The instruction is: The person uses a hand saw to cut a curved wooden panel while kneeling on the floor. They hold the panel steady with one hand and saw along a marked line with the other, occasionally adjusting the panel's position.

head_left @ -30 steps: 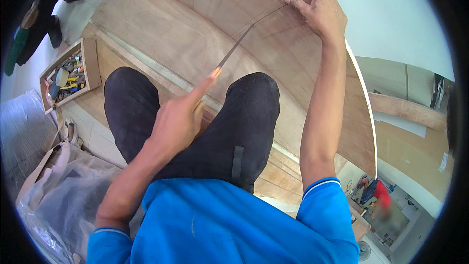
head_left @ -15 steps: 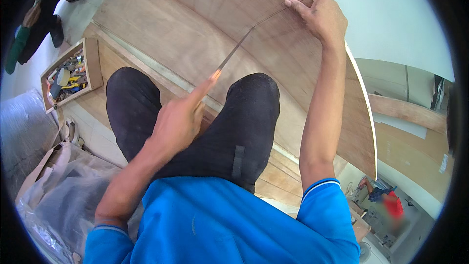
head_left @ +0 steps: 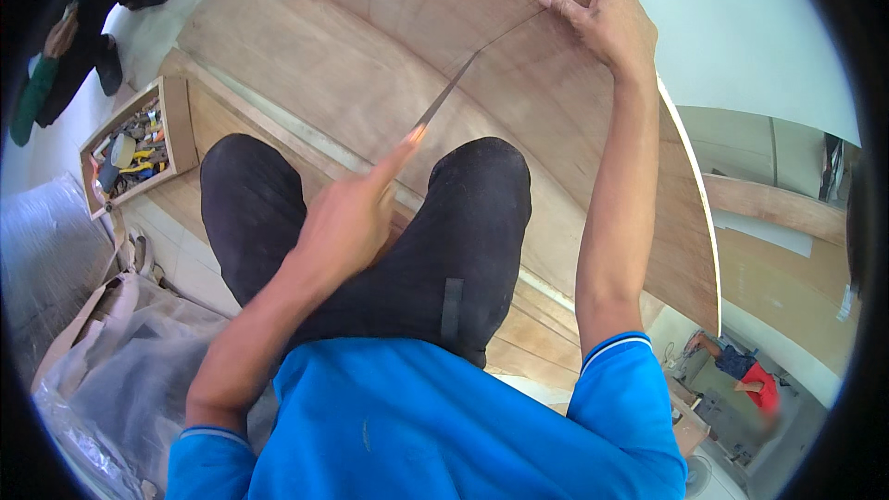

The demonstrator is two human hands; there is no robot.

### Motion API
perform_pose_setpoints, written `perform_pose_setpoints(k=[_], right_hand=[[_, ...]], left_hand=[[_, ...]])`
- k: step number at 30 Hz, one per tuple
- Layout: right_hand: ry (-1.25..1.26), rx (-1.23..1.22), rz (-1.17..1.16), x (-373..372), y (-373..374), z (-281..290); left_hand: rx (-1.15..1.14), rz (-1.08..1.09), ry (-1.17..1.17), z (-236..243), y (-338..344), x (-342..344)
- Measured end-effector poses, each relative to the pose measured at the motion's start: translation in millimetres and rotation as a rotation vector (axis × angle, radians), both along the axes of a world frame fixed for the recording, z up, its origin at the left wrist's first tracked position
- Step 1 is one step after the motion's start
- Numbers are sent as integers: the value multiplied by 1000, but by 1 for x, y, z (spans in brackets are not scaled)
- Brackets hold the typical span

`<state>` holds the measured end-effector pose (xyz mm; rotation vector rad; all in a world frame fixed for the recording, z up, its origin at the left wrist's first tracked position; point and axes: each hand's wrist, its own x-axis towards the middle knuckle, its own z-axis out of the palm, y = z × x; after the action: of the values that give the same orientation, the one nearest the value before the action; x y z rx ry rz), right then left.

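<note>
Left hand (head_left: 347,222), one, gripping one handsaw (head_left: 449,89), apparently, narrow blade edge-on against one curved plywood panel (head_left: 556,97) ahead of two knees (head_left: 483,181); right hand (head_left: 619,32), one, pinching the panel's far edge, thumb on its face. Step in hand, by judgement: sawing at one thin dark line (head_left: 511,30), next stroke calling for firm edge support. Farther left: one wooden toolbox (head_left: 178,120), hand tools (head_left: 139,153) within, too jumbled to count.
</note>
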<state>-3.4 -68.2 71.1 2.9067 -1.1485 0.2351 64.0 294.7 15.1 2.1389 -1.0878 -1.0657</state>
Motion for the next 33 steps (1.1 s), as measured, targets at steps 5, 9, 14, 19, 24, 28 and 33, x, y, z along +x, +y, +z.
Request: perform_pose_setpoints(k=[5,9,14,19,24,28,33], right_hand=[[-35,32,6,20,23,19],[8,-51,59,19,12,8],[22,1,-22,4,11,16],[22,38,-8,18,26,29],[-64,24,60,24,19,19],[-10,2,61,13,8,7],[-3,5,19,10,21,23]], left_hand=[[-196,37,-113,-116,-59,14],[-276,90,-138,-170,-123,23],[-103,60,7,-40,-22,-8],[-234,104,-63,-82,-3,-3],[-304,97,-157,-201,-97,16],[5,53,67,-83,-86,7],[-272,30,10,-13,11,1]])
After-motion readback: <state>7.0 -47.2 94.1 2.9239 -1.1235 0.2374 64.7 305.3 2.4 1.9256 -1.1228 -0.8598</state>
